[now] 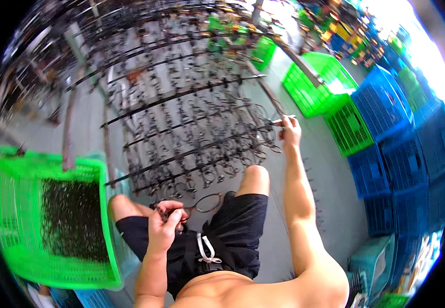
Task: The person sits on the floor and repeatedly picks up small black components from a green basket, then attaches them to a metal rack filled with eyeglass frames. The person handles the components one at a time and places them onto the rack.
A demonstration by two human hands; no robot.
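While my left hand (168,219) is clasping a dark looped piece (208,203) that is jutting out rightward, my right hand (290,130) is reaching to the rack's (269,94) right edge, fingers bent, their grip unclear.

ahead: dark hung rods (183,98) block | left: green crate (73,278) | right: open floor (335,205), then blue crates (404,160)

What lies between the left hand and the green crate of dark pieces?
In the head view, the person's left leg, in black shorts, lies between the left hand and that green crate.
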